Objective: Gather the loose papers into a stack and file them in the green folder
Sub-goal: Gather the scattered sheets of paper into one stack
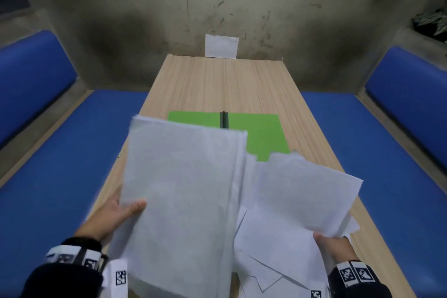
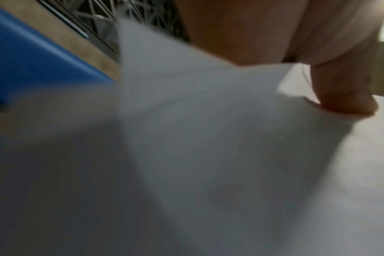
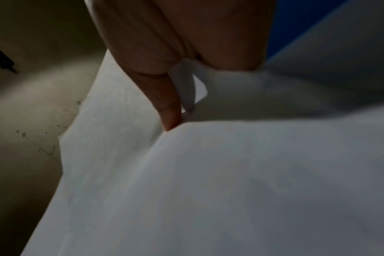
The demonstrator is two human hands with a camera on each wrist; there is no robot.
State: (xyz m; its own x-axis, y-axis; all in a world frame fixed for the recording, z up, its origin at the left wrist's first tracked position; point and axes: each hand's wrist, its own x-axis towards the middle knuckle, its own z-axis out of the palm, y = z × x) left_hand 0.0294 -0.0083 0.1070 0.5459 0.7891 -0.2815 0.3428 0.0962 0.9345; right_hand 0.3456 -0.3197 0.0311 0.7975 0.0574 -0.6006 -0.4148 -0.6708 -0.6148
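My left hand (image 1: 125, 208) holds a sheaf of white papers (image 1: 183, 201) lifted above the table, thumb on top at its left edge; the thumb (image 2: 349, 97) presses the papers (image 2: 208, 138) in the left wrist view. My right hand (image 1: 331, 247) pinches a second bunch of sheets (image 1: 304, 193) by its near right corner, seen as the thumb (image 3: 169, 104) on the sheets (image 3: 230, 173) in the right wrist view. Several loose sheets (image 1: 278, 266) lie flat below. The green folder (image 1: 261, 133) lies open behind, partly hidden by the papers.
The wooden table (image 1: 229, 84) runs away from me to a stained wall, where a white sheet (image 1: 221, 46) leans. Blue benches (image 1: 72, 164) flank it, the other bench (image 1: 387, 152) on the right. A black spine clip (image 1: 224, 119) runs down the folder's middle.
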